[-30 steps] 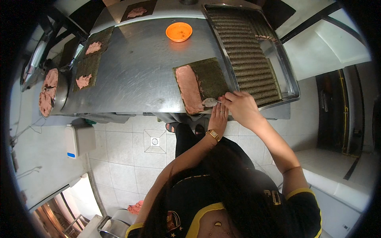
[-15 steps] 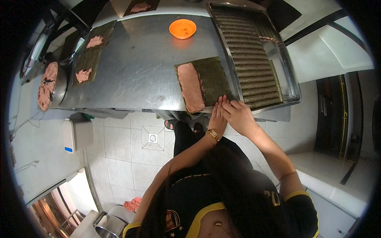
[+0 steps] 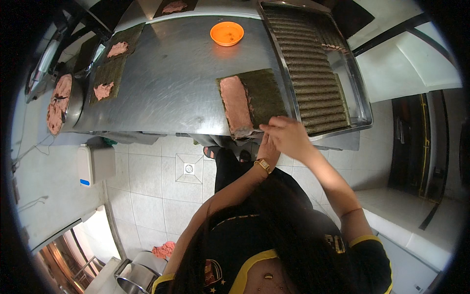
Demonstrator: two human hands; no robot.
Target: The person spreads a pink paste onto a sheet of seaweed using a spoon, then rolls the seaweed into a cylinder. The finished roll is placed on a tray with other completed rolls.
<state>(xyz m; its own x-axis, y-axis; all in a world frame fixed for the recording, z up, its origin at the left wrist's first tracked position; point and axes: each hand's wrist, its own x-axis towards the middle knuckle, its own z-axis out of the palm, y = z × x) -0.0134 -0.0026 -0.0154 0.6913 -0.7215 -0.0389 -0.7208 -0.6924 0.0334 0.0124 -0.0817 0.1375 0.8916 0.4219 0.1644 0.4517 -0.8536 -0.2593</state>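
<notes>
The dark sheet (image 3: 268, 98) at the steel table (image 3: 171, 73)'s near edge carries pink paste (image 3: 236, 103) only along its left, while the right hand (image 3: 290, 139)'s fingers pinch a spoon (image 3: 242, 131), the left hand (image 3: 269, 151)'s hidden fingers cannot be judged, and rolls (image 3: 318, 83) largely fill the tray (image 3: 284, 63).

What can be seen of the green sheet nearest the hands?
The sheet is thin, dark green, roughly rectangular and looks like seaweed. It lies flat at the near edge of the metal table, left of the tray. Pink paste covers a band along its left side; the rest looks bare. A spoon-like tool in the right hand meets the paste's near end; finger contact is unclear.
</notes>
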